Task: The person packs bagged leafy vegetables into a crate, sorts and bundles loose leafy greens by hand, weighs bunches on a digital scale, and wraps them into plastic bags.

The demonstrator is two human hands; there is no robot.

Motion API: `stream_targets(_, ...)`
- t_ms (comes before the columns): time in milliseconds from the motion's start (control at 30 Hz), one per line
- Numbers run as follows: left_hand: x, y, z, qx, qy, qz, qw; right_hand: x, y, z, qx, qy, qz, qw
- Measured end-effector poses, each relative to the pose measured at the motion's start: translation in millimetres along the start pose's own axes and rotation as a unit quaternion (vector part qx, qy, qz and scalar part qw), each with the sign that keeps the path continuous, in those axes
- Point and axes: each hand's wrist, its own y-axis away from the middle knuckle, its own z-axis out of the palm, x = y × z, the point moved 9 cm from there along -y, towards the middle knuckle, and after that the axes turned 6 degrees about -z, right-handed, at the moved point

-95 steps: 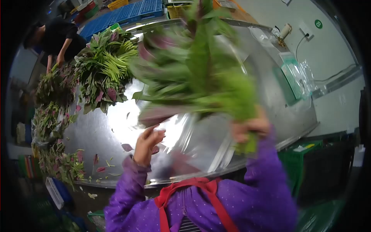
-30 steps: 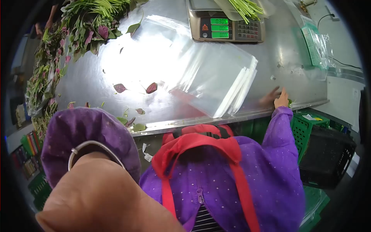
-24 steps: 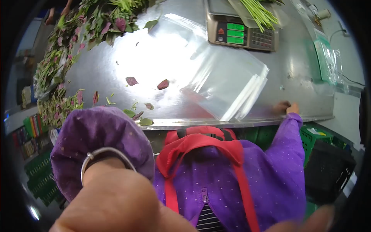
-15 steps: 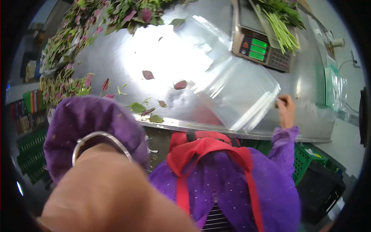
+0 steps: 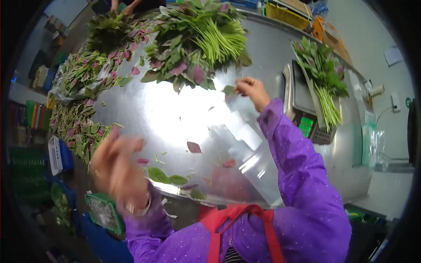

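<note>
My right hand (image 5: 252,91) is over the metal table, its fingertips pinched at the edge of a single green leaf (image 5: 228,90). Just beyond it lies a big heap of leafy stems (image 5: 221,41), with green and purple leaves and the pale cut stalks towards the right. My left hand (image 5: 118,168) is raised near the table's left front edge, smeared by motion; nothing shows in it. Clear plastic bags (image 5: 258,173) lie flat on the table below my right forearm. Loose leaves, among them a dark red leaf (image 5: 194,147), lie between my hands.
A digital scale (image 5: 302,94) at the right bears a bunch of greens (image 5: 324,83). More leaves (image 5: 79,114) are piled along the left edge, some in a plastic bag. Another person's hands (image 5: 127,8) hold greens at the far left. A green basket (image 5: 104,212) stands below.
My right hand has gone from the plastic bags' right corner to the leaf by the heap. My left hand has moved away from close to the camera. The view has shifted to show more of the table's far side.
</note>
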Motion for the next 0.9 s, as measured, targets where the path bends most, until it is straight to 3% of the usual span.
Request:
stream_targets(33, -69, -3, 19, -0.072, -0.030, -0.174, 0.982, -6, -31, -7, 0.015, 0.007, -0.017, 1.000)
stream_targets(100, -177, -2, 68, -0.130, 0.106, -0.348, 0.922, -18, -81, -12, 0.035, 0.009, -0.024, 0.999)
stream_targets(133, -205, -8, 91, -0.154, 0.099, -0.327, 0.927, -24, -104, -13, 0.047, 0.007, -0.028, 0.998)
stream_targets(200, -264, -22, 143, -0.133, 0.213, -0.396, 0.883, -32, -148, -12, 0.043, 0.059, -0.057, 0.996)
stream_targets(267, -321, -34, 184, -0.087, 0.241, -0.493, 0.832, -38, -188, -9, 0.040, 0.124, -0.121, 0.984)
stream_targets(333, -396, -40, 214, -0.097, 0.192, -0.546, 0.810, -35, -220, -7, 0.039, 0.178, -0.131, 0.974)
stream_targets(567, -452, -62, 255, -0.100, 0.163, -0.576, 0.795, -11, -291, 14, -0.024, 0.341, -0.140, 0.929)
stream_targets(667, -468, -64, 268, -0.122, 0.191, -0.583, 0.780, -4, -301, 23, 0.019, 0.430, -0.175, 0.886)
stream_targets(733, -461, -65, 277, -0.129, 0.253, -0.589, 0.757, -3, -293, 27, 0.053, 0.392, -0.166, 0.903)
stream_targets(800, -460, -67, 280, -0.134, 0.266, -0.587, 0.753, -14, -283, 31, 0.131, 0.397, -0.235, 0.878)
stream_targets(900, -456, -74, 279, -0.154, 0.230, -0.573, 0.771, 7, -295, 27, 0.081, 0.209, -0.137, 0.965)
